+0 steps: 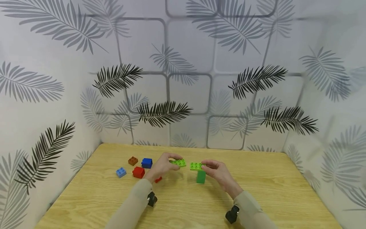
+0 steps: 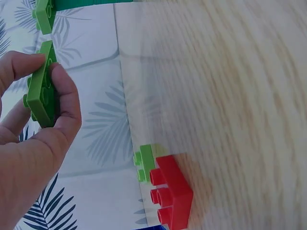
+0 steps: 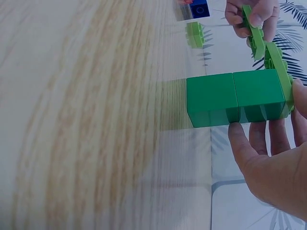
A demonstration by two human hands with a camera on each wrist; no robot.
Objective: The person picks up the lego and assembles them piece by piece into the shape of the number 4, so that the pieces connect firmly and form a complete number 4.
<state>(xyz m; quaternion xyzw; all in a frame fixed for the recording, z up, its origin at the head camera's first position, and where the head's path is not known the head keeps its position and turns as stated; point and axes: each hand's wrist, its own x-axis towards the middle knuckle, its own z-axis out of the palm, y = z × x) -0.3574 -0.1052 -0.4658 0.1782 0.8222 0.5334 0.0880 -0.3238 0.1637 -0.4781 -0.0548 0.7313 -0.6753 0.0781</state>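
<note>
My left hand (image 1: 161, 167) pinches a flat lime green toy brick (image 2: 42, 93) between thumb and fingers, raised above the table. Beside it to the right, a second lime green brick (image 1: 195, 166) sits on a stack of two darker green bricks (image 3: 235, 98) and overhangs it to the left. My right hand (image 1: 218, 173) grips the right end of that upper brick, its thumb on the studded side and fingertips along the stack's side. A narrow gap parts the two lime bricks in the head view. The stack stands upright on the table.
Left of my left hand lie a brown brick (image 1: 132, 161), a dark blue brick (image 1: 147, 163), a light blue brick (image 1: 121, 172) and a red brick (image 1: 138, 172). A small red piece (image 1: 158, 179) shows by the left wrist. Another lime brick (image 3: 195, 34) lies behind. Patterned walls enclose the wooden table (image 1: 271, 190).
</note>
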